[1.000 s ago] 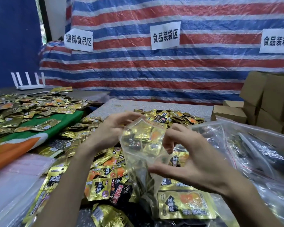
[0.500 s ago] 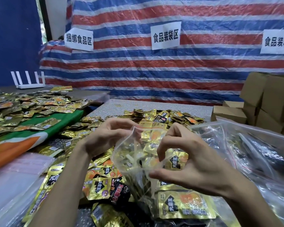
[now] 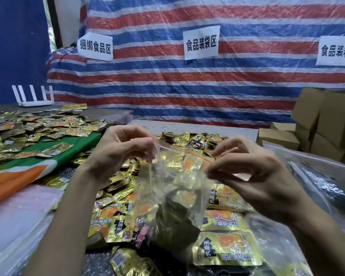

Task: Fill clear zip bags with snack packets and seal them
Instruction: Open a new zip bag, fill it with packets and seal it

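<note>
Above the heap of gold snack packets (image 3: 116, 222) at the middle of the grey speckled surface (image 3: 197, 126), held up between both hands: a clear zip bag (image 3: 173, 192), partly filled with gold and dark packets, lower part hanging down in front of the heap, touching it or not impossible to tell; pinched at the top left corner by the left hand (image 3: 118, 154), thumb and fingers (image 3: 141, 140) curled tight on the plastic; pinched at the right end of the red zip line by the right hand (image 3: 253, 176), thumb and fingers (image 3: 223, 151) closed narrow on the strip, the others loosely bent above it; top edge stretched between the two grips and slanting down toward the right; pressed shut along its length or not, cannot tell; to the left, on a green and orange cloth (image 3: 28, 166), scattered packets (image 3: 38, 128) of the same gold kind; nearer on that side, a stack of flat empty bags (image 3: 18, 216); at the far left, a white router (image 3: 33, 96) with upright antennas; to the right, a pile of clear bags (image 3: 317, 186) with dark contents, just beside brown cardboard boxes (image 3: 327, 120) stacked near the far right edge; behind it all, a red, white and blue striped tarp (image 3: 187, 86) bearing three white paper signs (image 3: 201, 42) with black characters
</note>
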Available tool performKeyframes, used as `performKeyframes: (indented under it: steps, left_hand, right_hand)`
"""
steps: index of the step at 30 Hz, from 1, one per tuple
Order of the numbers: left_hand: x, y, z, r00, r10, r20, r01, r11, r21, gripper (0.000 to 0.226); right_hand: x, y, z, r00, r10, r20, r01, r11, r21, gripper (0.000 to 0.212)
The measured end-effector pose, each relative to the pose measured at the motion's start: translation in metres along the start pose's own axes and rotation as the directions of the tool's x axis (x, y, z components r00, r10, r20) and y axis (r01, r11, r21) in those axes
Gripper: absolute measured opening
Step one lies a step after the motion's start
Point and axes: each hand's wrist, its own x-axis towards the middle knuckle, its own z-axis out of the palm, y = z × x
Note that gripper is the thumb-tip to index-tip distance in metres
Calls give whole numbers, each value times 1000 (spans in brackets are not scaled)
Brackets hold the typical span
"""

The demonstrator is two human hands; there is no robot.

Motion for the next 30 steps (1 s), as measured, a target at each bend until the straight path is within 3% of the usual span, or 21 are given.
performKeyframes:
  steps: [7,17,20,25,30]
  left_hand:
    - [-7,23,-7,995,16,-101,1,986,167,23]
    - [-12,32,-16,992,46,-120,9,907,422,23]
    - [-8,24,-18,987,40,-154,29,905,424,22]
    - [-2,12,-18,978,49,-204,37,918,395,3]
    - [-1,11,-9,980,106,-170,-32,921,389,5]
  right_hand:
    - [-1,22,-9,971,192,-139,-185,981,67,20]
    - [3,19,4,968,204,-146,-219,971,-93,14]
    - [4,20,9,967,216,-132,-229,968,-97,13]
    - [3,18,16,974,182,-138,-201,970,-139,13]
    - [5,22,15,961,200,-189,-235,954,-185,25]
